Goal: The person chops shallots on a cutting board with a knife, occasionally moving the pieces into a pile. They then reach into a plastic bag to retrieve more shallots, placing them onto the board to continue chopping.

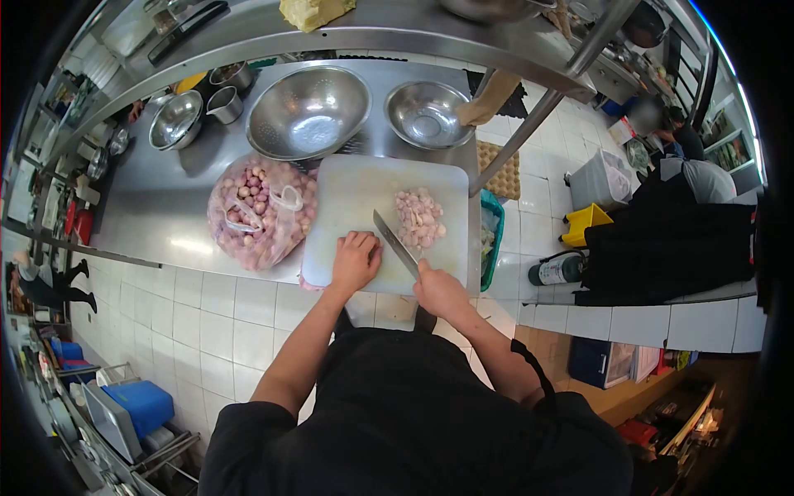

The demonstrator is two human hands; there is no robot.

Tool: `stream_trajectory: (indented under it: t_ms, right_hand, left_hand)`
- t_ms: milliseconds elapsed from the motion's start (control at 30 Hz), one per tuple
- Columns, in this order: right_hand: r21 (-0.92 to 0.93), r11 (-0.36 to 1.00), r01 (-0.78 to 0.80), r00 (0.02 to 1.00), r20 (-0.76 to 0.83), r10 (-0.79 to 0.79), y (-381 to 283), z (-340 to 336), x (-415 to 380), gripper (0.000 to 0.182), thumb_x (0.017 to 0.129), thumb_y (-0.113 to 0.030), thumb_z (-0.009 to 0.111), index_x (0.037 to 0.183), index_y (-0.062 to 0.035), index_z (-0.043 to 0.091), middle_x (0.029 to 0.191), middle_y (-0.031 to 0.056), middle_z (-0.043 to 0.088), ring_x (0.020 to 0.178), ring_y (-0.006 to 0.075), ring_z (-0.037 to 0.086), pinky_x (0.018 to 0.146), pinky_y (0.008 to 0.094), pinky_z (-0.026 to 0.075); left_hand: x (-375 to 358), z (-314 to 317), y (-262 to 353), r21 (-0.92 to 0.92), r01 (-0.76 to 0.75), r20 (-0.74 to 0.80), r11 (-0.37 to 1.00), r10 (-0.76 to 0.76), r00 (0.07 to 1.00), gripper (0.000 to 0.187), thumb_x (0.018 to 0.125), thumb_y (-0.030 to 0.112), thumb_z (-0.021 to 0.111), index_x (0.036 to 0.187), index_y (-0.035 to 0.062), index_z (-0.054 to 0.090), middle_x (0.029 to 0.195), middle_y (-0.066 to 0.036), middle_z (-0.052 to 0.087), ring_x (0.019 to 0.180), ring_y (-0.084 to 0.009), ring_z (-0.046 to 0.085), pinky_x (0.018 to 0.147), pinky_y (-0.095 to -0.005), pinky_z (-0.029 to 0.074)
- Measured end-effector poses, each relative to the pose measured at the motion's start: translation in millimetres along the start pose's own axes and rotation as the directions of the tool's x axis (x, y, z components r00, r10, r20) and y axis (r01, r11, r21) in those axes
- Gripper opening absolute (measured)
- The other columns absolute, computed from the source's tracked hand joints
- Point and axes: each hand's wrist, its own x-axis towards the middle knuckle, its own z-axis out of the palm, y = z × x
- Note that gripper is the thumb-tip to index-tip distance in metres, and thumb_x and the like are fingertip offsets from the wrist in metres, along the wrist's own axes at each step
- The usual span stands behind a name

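My right hand (pixel 441 289) grips the handle of a kitchen knife (pixel 395 240), whose blade points up and to the left over a white cutting board (pixel 351 186). Close to the blade's left side, my left hand (pixel 357 260) rests on the board with its fingers curled in. Whatever may be under those fingers is hidden. To the right of the blade lies a heap of peeled, pinkish shallots (pixel 420 217), some perhaps cut. A clear plastic bag (pixel 287 198) full of small unpeeled shallots (pixel 252 194) sits against the board's left side.
Behind the board stand a large perforated metal bowl (pixel 281 107) and a smaller metal bowl (pixel 409 95). A steel shelf (pixel 397 45) crosses above the counter, with a slanting post (pixel 529 132) at right. Beyond the counter's right edge is a green basket (pixel 497 248). Other people are farther off.
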Motion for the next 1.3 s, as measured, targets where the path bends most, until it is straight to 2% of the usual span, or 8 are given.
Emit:
stream_trajectory:
  t_ms: [300,367,433,567,867,1100,1167,1300]
  right_hand:
    - [-0.128,0.992,0.0,1.0,0.005,0.001,5,10,12,0.026,0.092,-0.016,0.053,0.111,0.0015,0.057,0.085,0.0287,0.07,0.081,0.0482,0.07,0.073,0.0599,0.054]
    - [-0.132,0.988,0.078,0.997,-0.014,-0.08,9,9,9,0.027,0.091,-0.016,0.055,0.112,0.0017,0.057,0.084,0.0294,0.069,0.08,0.0498,0.068,0.073,0.0612,0.053]
    - [-0.097,0.995,0.026,0.999,-0.036,-0.03,3,14,9,0.03,0.09,-0.016,0.057,0.113,0.0029,0.056,0.087,0.0316,0.068,0.084,0.0514,0.066,0.075,0.0614,0.051]
    - [-0.152,0.986,0.067,0.994,-0.078,-0.079,0,2,7,0.031,0.091,-0.015,0.056,0.115,0.005,0.054,0.087,0.0314,0.067,0.086,0.0504,0.066,0.075,0.0589,0.051]
    - [-0.151,0.987,0.06,0.996,-0.052,-0.069,-1,12,3,0.027,0.09,-0.012,0.056,0.111,0.0046,0.052,0.088,0.0331,0.066,0.086,0.0527,0.065,0.075,0.0614,0.048]
    - [-0.135,0.978,0.16,0.981,-0.09,-0.173,19,21,16,0.026,0.089,-0.012,0.057,0.108,0.0058,0.053,0.085,0.0324,0.066,0.085,0.0529,0.065,0.073,0.0601,0.048]
    - [-0.232,0.962,0.142,0.988,-0.032,-0.153,18,12,16,0.049,0.09,-0.014,0.057,0.132,0.0102,0.049,0.088,0.0349,0.065,0.084,0.0533,0.065,0.075,0.059,0.05]
    - [-0.111,0.982,0.15,0.989,0.004,-0.151,17,13,13,0.049,0.089,-0.012,0.056,0.131,0.0114,0.048,0.087,0.035,0.065,0.084,0.0537,0.065,0.073,0.0589,0.05]
  left_hand:
    - [-3,23,-14,-0.102,-0.014,0.09,0.995,0.023,0.996,0.019,0.08,0.008,0.066,0.098,0.0068,0.071,0.103,-0.011,0.07,0.1,-0.0325,0.063,0.088,-0.0481,0.047]
    - [-8,34,-15,-0.1,-0.039,0.034,0.994,0.043,0.998,0.02,0.08,0.008,0.063,0.098,0.0053,0.071,0.106,-0.015,0.07,0.103,-0.0359,0.063,0.092,-0.0483,0.048]
    - [-11,38,-19,-0.197,-0.044,-0.051,0.98,0.034,0.998,0.024,0.078,0.009,0.063,0.1,0.0024,0.069,0.103,-0.017,0.068,0.1,-0.0365,0.063,0.092,-0.0482,0.049]
    - [-2,21,-13,-0.167,-0.072,-0.074,0.983,0.061,0.995,0.019,0.077,0.006,0.066,0.095,0.0032,0.068,0.092,-0.012,0.065,0.092,-0.034,0.062,0.083,-0.0441,0.051]
    - [-8,21,-13,-0.155,-0.092,-0.086,0.984,0.079,0.993,0.017,0.076,0.008,0.068,0.093,0.0039,0.066,0.089,-0.012,0.061,0.092,-0.0323,0.06,0.083,-0.0436,0.051]
    - [-11,22,-15,-0.174,-0.067,-0.086,0.982,0.053,0.995,0.018,0.075,0.007,0.068,0.092,0.0028,0.066,0.09,-0.013,0.061,0.092,-0.0341,0.059,0.083,-0.0449,0.05]
    - [-11,25,-17,-0.205,-0.102,-0.115,0.974,0.079,0.99,0.016,0.076,0.007,0.068,0.091,0.0024,0.065,0.089,-0.014,0.06,0.091,-0.0345,0.059,0.083,-0.0452,0.05]
    - [-13,27,-13,-0.21,-0.082,-0.141,0.974,0.053,0.989,0.015,0.076,0.006,0.067,0.091,0.0021,0.064,0.089,-0.014,0.059,0.091,-0.0344,0.058,0.083,-0.0452,0.05]
